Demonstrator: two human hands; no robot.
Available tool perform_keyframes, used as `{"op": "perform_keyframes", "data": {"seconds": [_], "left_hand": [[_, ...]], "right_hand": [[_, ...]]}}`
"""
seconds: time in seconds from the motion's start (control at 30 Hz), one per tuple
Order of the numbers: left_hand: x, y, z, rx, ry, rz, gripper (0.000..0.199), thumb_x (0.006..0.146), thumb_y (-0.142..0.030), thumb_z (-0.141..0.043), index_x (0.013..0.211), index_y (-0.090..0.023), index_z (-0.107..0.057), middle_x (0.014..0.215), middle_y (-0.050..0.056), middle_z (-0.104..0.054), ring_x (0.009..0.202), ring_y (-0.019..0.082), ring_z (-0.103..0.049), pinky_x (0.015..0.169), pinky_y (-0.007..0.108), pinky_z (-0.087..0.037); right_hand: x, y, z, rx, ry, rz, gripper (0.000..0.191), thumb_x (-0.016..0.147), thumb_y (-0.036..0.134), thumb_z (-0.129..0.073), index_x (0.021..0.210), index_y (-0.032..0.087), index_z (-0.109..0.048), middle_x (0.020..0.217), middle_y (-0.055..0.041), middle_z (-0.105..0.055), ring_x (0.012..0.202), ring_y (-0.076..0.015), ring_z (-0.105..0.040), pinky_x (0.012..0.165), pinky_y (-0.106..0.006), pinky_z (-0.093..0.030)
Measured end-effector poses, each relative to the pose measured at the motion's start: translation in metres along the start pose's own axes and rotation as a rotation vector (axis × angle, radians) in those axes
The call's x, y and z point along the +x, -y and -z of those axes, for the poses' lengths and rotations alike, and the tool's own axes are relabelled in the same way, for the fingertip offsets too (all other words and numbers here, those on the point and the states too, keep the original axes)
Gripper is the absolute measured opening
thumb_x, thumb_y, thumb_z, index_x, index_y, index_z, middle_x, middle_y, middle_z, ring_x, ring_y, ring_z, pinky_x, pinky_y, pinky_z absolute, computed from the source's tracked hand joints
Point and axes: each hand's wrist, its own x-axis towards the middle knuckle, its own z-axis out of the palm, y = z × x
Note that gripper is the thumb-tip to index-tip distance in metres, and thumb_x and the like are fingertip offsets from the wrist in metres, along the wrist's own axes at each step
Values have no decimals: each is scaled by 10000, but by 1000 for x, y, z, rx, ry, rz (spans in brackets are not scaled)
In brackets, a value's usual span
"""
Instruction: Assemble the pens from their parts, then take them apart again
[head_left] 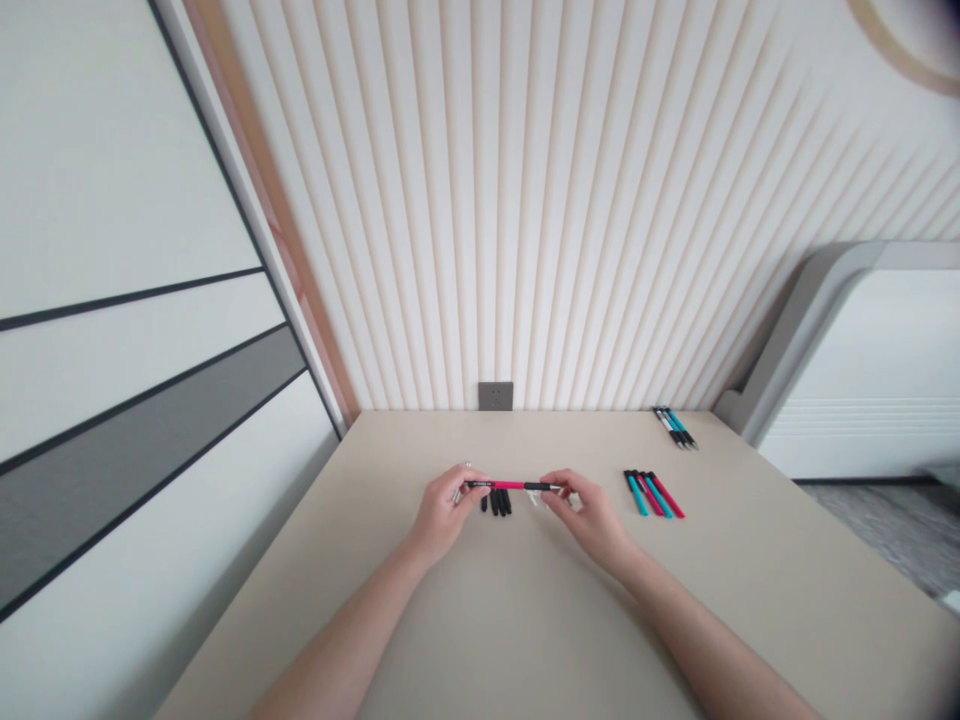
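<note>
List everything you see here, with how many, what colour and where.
Pen: one, red and black, between both hands
Black parts: about four, black, behind the pen
Small parts: count unclear, whitish, by right fingertips
Pen barrels: four, teal and red, table's right
Back pens: several, black, white, teal, far right corner
Table: one, beige, below
Socket: one, dark grey, wall
Ribbed wall: one, cream, behind
Panelling: white, grey, left
Left hand: one, bare, pen's left end
Right hand: one, bare, pen's right end

Bare, smooth forearms (358,630) taper to slim wrists (628,560), ending in an uncovered left grip (439,512) and right grip (596,518).
</note>
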Motion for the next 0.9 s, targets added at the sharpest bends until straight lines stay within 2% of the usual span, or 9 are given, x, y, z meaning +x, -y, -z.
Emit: {"op": "perform_keyframes", "data": {"seconds": [0.1, 0.23, 0.33, 0.43, 0.57, 0.67, 0.73, 0.8, 0.9], "left_hand": [[-1, 1, -1, -8, 10, -5, 126, 878, -291, -612, 897, -182, -672, 819, 30, -676, 760, 157, -611, 710, 252, -458], [-1, 0, -2, -11, 27, -22, 104, 877, -269, -612, 898, -184, -669, 812, 25, -675, 739, 149, -608, 703, 248, -463], [-1, -1, -2, 14, 16, -27, 104, 885, -263, -600, 903, -188, -669, 817, 25, -675, 738, 147, -606, 699, 247, -464], [-1, 0, -2, 28, 7, -29, 108, 892, -263, -592, 913, -191, -668, 816, 24, -673, 744, 147, -608, 702, 247, -466], [-2, 0, -3, 20, 14, -37, 118, 895, -276, -591, 909, -189, -669, 820, 35, -680, 761, 157, -622, 713, 258, -477], [-2, -1, -4, 8, 27, -64, 138, 897, -303, -593, 893, -191, -673, 840, 50, -694, 785, 170, -633, 739, 274, -488], [-3, -3, -4, 5, 31, -74, 144, 897, -312, -595, 891, -193, -675, 847, 54, -699, 794, 174, -637, 752, 282, -492], [-3, -3, -4, 12, 24, -71, 146, 894, -321, -601, 899, -196, -676, 849, 52, -699, 795, 176, -638, 755, 285, -494], [-2, -2, -2, 30, 3, -54, 163, 893, -340, -599, 898, -197, -677, 832, 47, -691, 777, 173, -633, 734, 279, -491]], "right_hand": [[-1, 3, 0, -21, 36, -1, 333, 911, 459, -501, 853, 190, -689, 820, -48, -698, 762, -187, -599, 683, -278, -441], [-2, 2, -1, -35, 96, -60, 563, 971, 489, -332, 621, 174, -640, 612, -35, -646, 579, -158, -559, 595, -273, -413], [-1, 0, -1, -25, 45, -32, 422, 937, 488, -431, 839, 177, -699, 793, -53, -706, 702, -181, -604, 686, -291, -451], [0, -1, -1, -30, -5, 43, 317, 859, 451, -585, 1042, 208, -673, 989, -63, -703, 873, -205, -612, 806, -314, -456], [1, -1, 0, -46, -1, 38, 293, 895, 448, -535, 856, 204, -693, 866, -53, -698, 833, -199, -616, 759, -297, -452], [-1, 0, -2, -75, 31, -23, 480, 952, 479, -410, 653, 187, -646, 681, -41, -657, 668, -174, -592, 664, -282, -432], [-1, -1, -3, -72, 42, -66, 565, 975, 490, -331, 596, 183, -616, 601, -35, -624, 588, -160, -562, 625, -281, -418], [-1, -1, -4, -56, 22, -55, 534, 973, 493, -336, 684, 180, -659, 663, -48, -654, 636, -172, -579, 645, -288, -426], [-1, -2, -3, -55, -32, 24, 360, 912, 485, -491, 1006, 195, -682, 923, -76, -695, 847, -213, -605, 768, -319, -449]]}}
